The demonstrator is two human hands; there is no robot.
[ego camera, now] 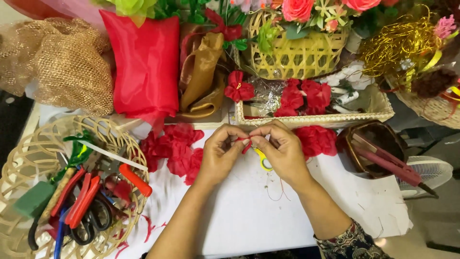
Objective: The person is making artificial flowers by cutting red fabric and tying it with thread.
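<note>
You are pinching a small red fabric strip [246, 145] between both hands' fingers, left hand [221, 152] and right hand [282, 149] meeting above the white worktop [249, 211].

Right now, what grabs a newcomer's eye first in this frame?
Dead centre, the left hand and right hand pinch a small red piece together over the white table. Red fabric petals pile behind the hands, and a woven basket of tools sits at the left.
</note>
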